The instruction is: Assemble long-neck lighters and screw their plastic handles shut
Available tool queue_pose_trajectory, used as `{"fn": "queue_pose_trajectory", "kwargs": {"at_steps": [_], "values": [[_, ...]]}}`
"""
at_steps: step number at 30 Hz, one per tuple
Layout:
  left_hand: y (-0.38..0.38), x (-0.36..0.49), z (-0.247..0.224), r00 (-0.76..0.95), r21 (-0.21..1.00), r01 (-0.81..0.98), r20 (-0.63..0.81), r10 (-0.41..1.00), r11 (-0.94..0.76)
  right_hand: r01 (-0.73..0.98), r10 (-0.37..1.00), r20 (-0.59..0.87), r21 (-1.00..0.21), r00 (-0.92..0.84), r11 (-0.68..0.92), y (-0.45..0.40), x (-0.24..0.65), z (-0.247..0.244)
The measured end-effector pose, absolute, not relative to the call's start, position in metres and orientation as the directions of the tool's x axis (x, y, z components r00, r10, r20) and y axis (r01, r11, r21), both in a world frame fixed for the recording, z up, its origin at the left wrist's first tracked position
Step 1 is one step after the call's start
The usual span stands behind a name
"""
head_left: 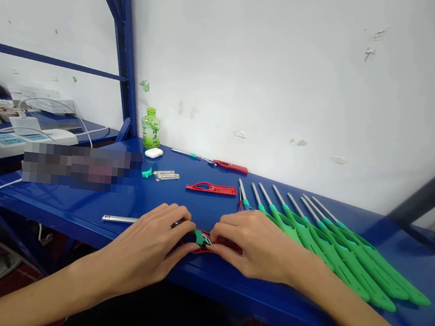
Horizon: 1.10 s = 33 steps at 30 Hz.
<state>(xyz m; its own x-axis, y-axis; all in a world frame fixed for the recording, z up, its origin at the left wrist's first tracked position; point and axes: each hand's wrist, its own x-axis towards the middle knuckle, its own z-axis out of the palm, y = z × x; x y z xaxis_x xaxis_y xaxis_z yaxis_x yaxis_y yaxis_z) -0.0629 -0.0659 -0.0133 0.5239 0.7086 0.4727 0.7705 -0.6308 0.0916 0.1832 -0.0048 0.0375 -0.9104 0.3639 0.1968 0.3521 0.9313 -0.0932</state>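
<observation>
Near the table's front edge lies a red lighter casing (203, 250), mostly covered by both hands, with thin wires and a green piece (198, 237) in it. My left hand (160, 239) pinches at the green piece, and a silver tube (119, 219) sticks out to its left. My right hand (250, 243) is closed at the right part of the casing, by the wires; its fingertips partly hide what they grip. Beyond the hands are a red casing half (218, 189) and another red lighter part (230, 167) beside a metal rod (185, 154).
Several green lighters (347, 257) with silver tubes spread over the right side of the blue table (93, 207). Farther back stand a green bottle (151, 130) and a white case (154, 153). Small metal parts (167, 175) lie nearby. A power strip (35, 138) with cables is at left.
</observation>
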Motion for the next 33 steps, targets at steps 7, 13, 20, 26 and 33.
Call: {"fn": "queue_pose_trajectory", "kwargs": {"at_steps": [7, 13, 20, 26, 33], "values": [[-0.066, -0.062, -0.016, 0.500, 0.128, 0.774, 0.478, 0.722, -0.620, 0.345, 0.356, 0.186, -0.092, -0.916, 0.934, -0.004, 0.184, 0.038], [-0.066, -0.061, -0.015, 0.494, 0.144, 0.777, 0.465, 0.735, -0.613, 0.389, 0.397, 0.232, -0.082, -0.888, 0.917, -0.002, 0.182, 0.038], [-0.067, -0.062, -0.016, 0.495, 0.160, 0.768, 0.464, 0.734, -0.619, 0.393, 0.396, 0.186, -0.054, -0.899, 0.918, 0.000, 0.183, 0.036], [-0.068, -0.062, -0.016, 0.490, 0.169, 0.767, 0.469, 0.735, -0.619, 0.360, 0.338, 0.208, 0.075, -0.918, 0.930, 0.004, 0.182, 0.028], [-0.068, -0.061, -0.014, 0.495, 0.173, 0.759, 0.473, 0.729, -0.627, 0.355, 0.323, 0.175, 0.203, -0.930, 0.912, 0.002, 0.181, 0.027]]}}
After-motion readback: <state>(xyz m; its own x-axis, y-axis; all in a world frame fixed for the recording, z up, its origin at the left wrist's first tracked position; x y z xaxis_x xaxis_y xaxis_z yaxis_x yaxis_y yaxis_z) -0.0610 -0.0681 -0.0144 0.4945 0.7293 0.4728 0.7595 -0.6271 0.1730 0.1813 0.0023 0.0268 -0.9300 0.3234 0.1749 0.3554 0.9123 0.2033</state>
